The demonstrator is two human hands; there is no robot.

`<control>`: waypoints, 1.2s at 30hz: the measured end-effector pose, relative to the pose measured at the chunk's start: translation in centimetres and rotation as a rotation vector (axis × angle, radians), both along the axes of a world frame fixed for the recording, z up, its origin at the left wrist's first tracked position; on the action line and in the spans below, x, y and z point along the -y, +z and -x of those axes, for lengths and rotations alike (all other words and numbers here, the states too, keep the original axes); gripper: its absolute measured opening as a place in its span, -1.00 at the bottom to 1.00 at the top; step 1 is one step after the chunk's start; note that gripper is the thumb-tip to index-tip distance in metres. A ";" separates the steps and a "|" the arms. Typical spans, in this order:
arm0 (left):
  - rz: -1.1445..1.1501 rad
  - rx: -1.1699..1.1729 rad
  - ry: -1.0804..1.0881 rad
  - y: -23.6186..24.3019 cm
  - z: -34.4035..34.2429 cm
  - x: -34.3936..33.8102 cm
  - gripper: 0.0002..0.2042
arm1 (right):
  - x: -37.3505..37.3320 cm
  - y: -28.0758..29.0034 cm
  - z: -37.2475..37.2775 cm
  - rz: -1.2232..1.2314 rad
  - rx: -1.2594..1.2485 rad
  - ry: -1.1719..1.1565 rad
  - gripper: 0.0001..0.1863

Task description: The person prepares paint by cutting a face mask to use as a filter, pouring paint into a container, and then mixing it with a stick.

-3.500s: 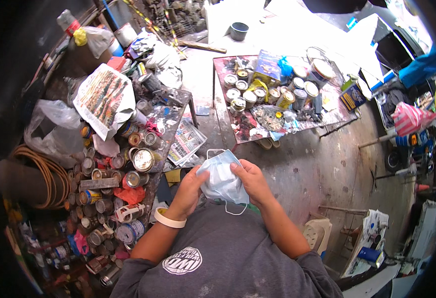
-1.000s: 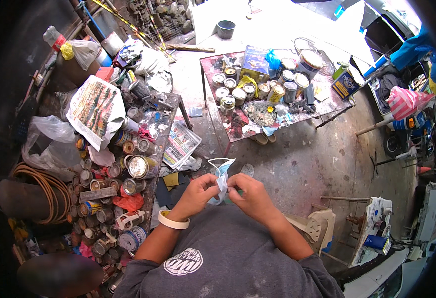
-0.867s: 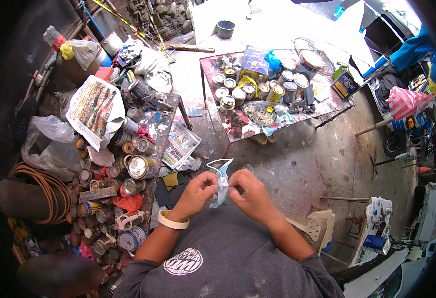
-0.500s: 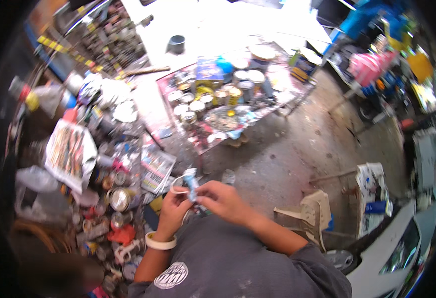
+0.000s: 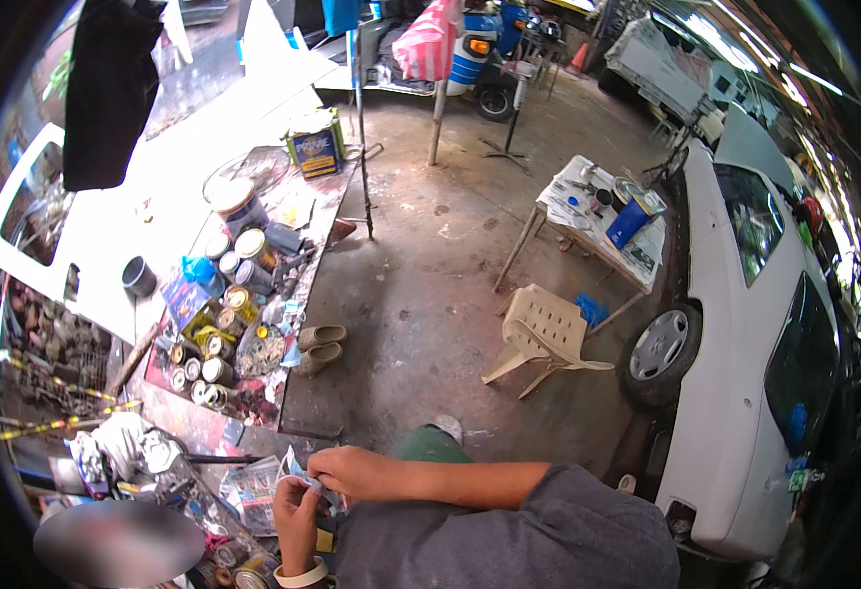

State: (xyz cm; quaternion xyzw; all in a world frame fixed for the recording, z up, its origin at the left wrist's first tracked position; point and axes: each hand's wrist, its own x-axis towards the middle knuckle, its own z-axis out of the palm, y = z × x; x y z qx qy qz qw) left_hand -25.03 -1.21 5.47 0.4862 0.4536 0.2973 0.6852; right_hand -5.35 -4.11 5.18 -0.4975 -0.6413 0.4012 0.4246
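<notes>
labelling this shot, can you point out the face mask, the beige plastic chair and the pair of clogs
Face mask (image 5: 294, 465), head view: its visible upper part
Beige plastic chair (image 5: 548, 310), head view: its holed panel
Pair of clogs (image 5: 323, 336), head view: the farther one's upper

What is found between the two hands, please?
The head view shows a bunched light blue face mask there, pinched by left hand and right hand.

The face mask (image 5: 291, 465) is pale blue and white, the shirt (image 5: 509, 535) dark grey, the trouser leg (image 5: 432, 445) green, the wrist ring (image 5: 300, 579) cream, the plastic chair (image 5: 545, 316) beige, the car (image 5: 720, 432) white, the tall tin (image 5: 629, 225) blue, the pole's wrapping (image 5: 429, 41) striped pink and white, and the slanting strips (image 5: 72, 422) banded yellow and black.
</notes>
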 end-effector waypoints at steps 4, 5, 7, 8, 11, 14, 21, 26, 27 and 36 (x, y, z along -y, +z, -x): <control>0.030 -0.032 -0.219 1.2 -2.9 -0.7 -0.91 | 1.6 -0.8 -3.1 -0.107 0.012 -0.017 -0.85; 0.046 -0.040 -0.266 1.8 -4.0 -0.6 -0.91 | 2.4 -0.5 -4.0 -0.085 0.066 -0.024 -0.87; -0.023 -0.146 -0.377 2.4 -6.3 -0.2 -0.92 | 4.1 0.1 -6.0 -0.045 0.200 -0.050 -0.89; -0.056 -0.187 -0.431 2.3 -7.6 -0.1 -0.92 | 4.9 0.2 -6.9 -0.029 0.276 -0.067 -0.90; -0.203 -0.399 -0.581 2.0 -11.8 0.8 -0.89 | 7.4 -0.8 -10.4 0.015 0.411 -0.042 -0.90; -0.321 -0.446 -0.688 0.8 -15.4 2.3 -0.84 | 9.1 -3.1 -15.1 -0.023 0.408 0.039 -0.87; -0.343 -0.241 -0.868 4.6 -21.9 5.5 -0.84 | 12.8 1.3 -22.6 0.031 0.196 0.091 -0.82; 0.027 0.095 -0.656 8.4 -22.6 9.5 -0.79 | 15.0 8.7 -26.3 0.436 -0.549 0.312 -0.81; 0.015 0.163 -0.609 8.8 -23.1 10.3 -0.79 | 15.6 9.0 -26.6 0.445 -0.644 0.293 -0.80; 0.156 0.609 -0.431 7.9 -26.6 13.6 -0.76 | 17.1 7.2 -28.7 0.458 -1.294 0.484 -0.77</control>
